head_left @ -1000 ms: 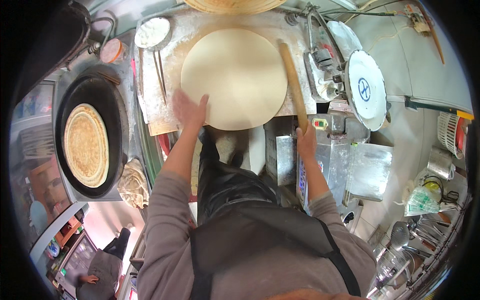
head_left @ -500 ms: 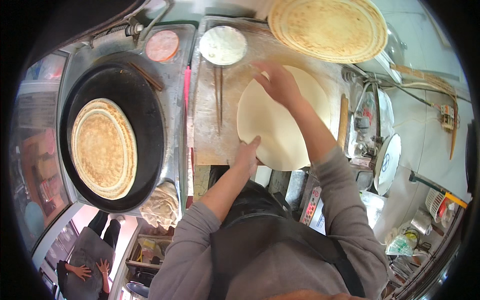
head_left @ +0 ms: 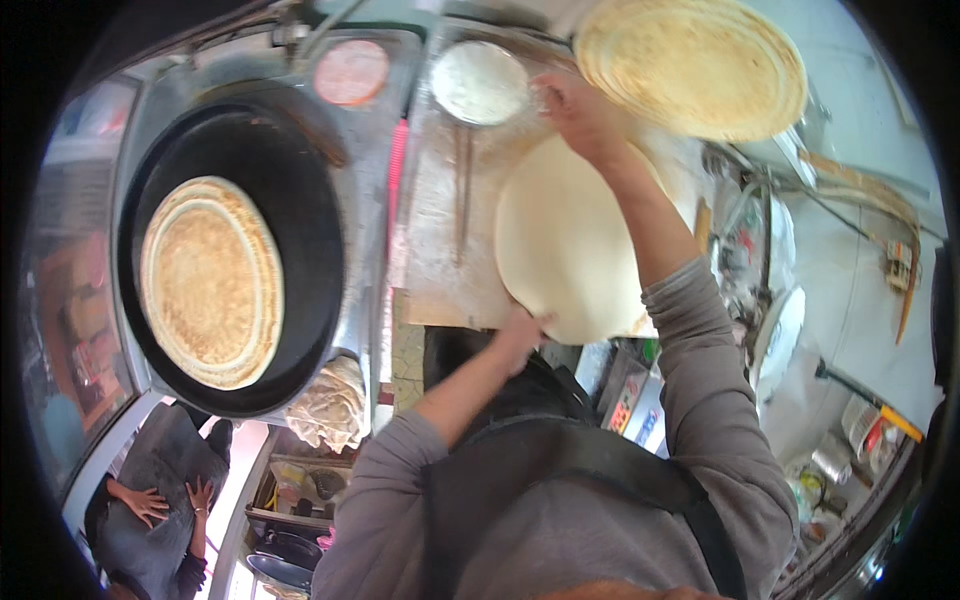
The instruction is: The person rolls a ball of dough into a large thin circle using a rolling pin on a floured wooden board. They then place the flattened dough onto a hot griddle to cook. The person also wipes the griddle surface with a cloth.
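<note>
A large round sheet of pale dough [head_left: 570, 250] lies on the floury board [head_left: 425, 290], its near edge reaching past the board's front. My left hand [head_left: 518, 340] grips that near edge at its left, thumb on top, with the other fingers mostly hidden. Over the dough's far side my right hand [head_left: 572, 110] is raised, close to a round dish of white powder [head_left: 480, 83]. Motion blurs its bent fingers, so whether they hold anything is unclear.
On the left, a browned flatbread [head_left: 212, 285] sits in a wide black pan [head_left: 310, 290]. Another large flatbread [head_left: 695, 65] is at the far right. Thin sticks [head_left: 464, 190] lie left of the dough. A crumpled cloth [head_left: 330, 405] rests by the pan. Another person [head_left: 160, 480] stands at lower left.
My right hand has moved away from me, toward the dish of powder. My left hand stays at the dough's near edge. The whole view has shifted slightly.
</note>
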The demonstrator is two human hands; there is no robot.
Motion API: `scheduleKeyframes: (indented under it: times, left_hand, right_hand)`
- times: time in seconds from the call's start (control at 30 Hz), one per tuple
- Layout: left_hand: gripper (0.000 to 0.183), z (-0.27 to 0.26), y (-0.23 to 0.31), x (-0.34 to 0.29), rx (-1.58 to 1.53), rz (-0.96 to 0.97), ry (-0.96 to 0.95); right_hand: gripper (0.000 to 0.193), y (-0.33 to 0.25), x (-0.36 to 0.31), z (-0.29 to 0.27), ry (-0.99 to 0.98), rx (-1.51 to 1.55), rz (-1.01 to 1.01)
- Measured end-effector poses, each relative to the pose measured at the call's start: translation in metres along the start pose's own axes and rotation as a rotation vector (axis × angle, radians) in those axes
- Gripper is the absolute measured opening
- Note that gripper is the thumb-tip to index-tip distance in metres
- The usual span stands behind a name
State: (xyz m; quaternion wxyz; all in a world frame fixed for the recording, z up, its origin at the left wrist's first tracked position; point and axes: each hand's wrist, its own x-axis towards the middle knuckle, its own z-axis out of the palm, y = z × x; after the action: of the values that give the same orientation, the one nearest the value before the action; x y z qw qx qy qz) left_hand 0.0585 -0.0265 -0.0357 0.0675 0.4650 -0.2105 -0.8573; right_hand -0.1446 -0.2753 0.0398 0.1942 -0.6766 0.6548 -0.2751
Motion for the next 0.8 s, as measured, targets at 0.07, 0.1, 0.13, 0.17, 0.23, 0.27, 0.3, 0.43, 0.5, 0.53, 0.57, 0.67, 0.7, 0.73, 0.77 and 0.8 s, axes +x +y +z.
scheduleKeyframes:
  times: [0.07, 0.1, 0.13, 0.17, 0.23, 0.27, 0.3, 0.43, 0.5, 0.53, 0.57, 0.67, 0.7, 0.73, 0.77, 0.8]
  left_hand:
    - [0.051, -0.011, 0.034, 0.009, -0.344, 0.008, -0.035]
    - [0.052, -0.015, 0.058, 0.025, -0.548, -0.033, -0.033]
    - [0.055, -0.023, 0.081, 0.038, -0.453, 0.077, -0.080]
    - [0.057, -0.022, 0.101, 0.056, -0.301, -0.013, -0.043]
    - [0.060, -0.024, 0.134, 0.078, -0.064, 0.025, 0.005]
    - [0.061, -0.022, 0.142, 0.083, 0.026, 0.138, -0.074]
    - [0.057, -0.019, 0.144, 0.081, -0.002, 0.130, 0.052]
    - [0.056, 0.006, 0.086, 0.034, -0.162, 0.175, 0.258]
    - [0.051, 0.026, 0.029, 0.006, -0.352, 0.161, 0.323]
    - [0.048, 0.035, 0.001, -0.003, -0.488, 0.105, 0.302]
    - [0.046, 0.045, -0.026, -0.009, -0.616, 0.083, 0.272]
    - [0.050, 0.055, -0.077, -0.014, -0.728, 0.193, 0.193]
    - [0.051, 0.056, -0.086, -0.013, -0.706, 0.194, 0.227]
    - [0.053, 0.056, -0.090, -0.010, -0.674, 0.200, 0.217]
    - [0.055, 0.054, -0.091, -0.009, -0.653, 0.294, 0.179]
    - [0.056, 0.052, -0.090, -0.007, -0.630, 0.222, 0.200]
  right_hand:
    - [0.023, 0.026, -0.053, -0.046, -0.001, 0.181, 0.313]
    - [0.023, 0.041, -0.077, -0.067, 0.035, 0.217, 0.402]
    - [0.024, 0.059, -0.104, -0.084, 0.100, 0.265, 0.400]
    - [0.024, 0.076, -0.128, -0.093, 0.065, 0.225, 0.466]
    - [0.028, 0.103, -0.182, -0.095, 0.096, 0.175, 0.356]
    - [0.033, 0.110, -0.207, -0.090, 0.072, 0.054, 0.316]
    - [0.040, 0.114, -0.235, -0.082, 0.087, -0.047, 0.209]
    - [0.084, 0.114, -0.299, -0.050, -0.314, -0.493, 0.515]
    - [0.083, 0.106, -0.282, -0.028, -0.029, -0.513, 0.357]
    - [0.083, 0.101, -0.263, -0.017, -0.007, -0.550, 0.380]
    - [0.083, 0.097, -0.235, -0.001, 0.045, -0.438, 0.297]
    - [0.081, 0.054, -0.212, 0.042, -0.119, -0.236, 0.009]
    - [0.084, 0.046, -0.224, 0.042, -0.332, -0.207, -0.046]
    - [0.086, 0.037, -0.243, 0.039, -0.524, -0.125, -0.194]
    - [0.091, 0.040, -0.270, 0.020, -0.513, -0.092, -0.030]
    - [0.096, 0.051, -0.285, -0.001, -0.569, -0.207, 0.204]
